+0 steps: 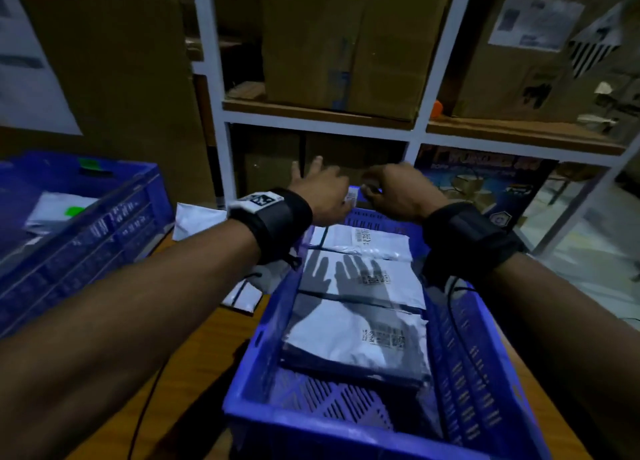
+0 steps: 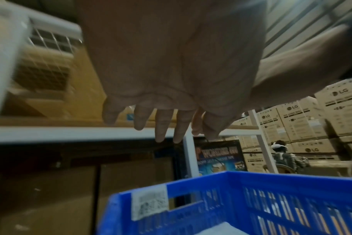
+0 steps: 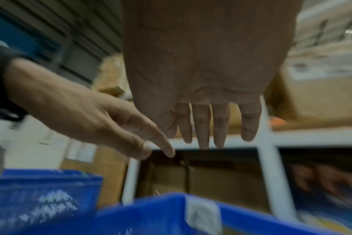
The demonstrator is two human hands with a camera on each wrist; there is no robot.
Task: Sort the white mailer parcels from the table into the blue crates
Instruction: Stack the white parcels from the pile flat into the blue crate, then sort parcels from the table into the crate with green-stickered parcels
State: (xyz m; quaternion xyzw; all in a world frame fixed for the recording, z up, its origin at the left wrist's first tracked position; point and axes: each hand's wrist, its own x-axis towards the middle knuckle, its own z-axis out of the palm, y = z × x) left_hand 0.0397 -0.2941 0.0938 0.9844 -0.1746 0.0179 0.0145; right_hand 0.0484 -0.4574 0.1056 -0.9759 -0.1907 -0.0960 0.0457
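Blue plastic fills the middle of my view: a slatted crate (image 1: 460,421) on the wooden table (image 1: 194,352), holding three white mailer parcels (image 1: 360,341) laid in a row, each with a printed barcode label too small for me to read. My left hand (image 1: 320,191) and right hand (image 1: 394,191) both hover over the crate's far rim, fingers spread and straight, holding nothing, their shadows falling on the middle parcel. A white code sticker (image 2: 150,203) sits on that far rim by a handle slot; I think it is a QR code, but blur hides the pattern. A second blue crate (image 1: 104,224) stands to my left with a parcel (image 1: 59,210) inside bearing a green sticker. More white parcels (image 1: 197,220) lie on the table between the crates. In the left wrist view, stacked cartons (image 2: 339,111) read "LG".
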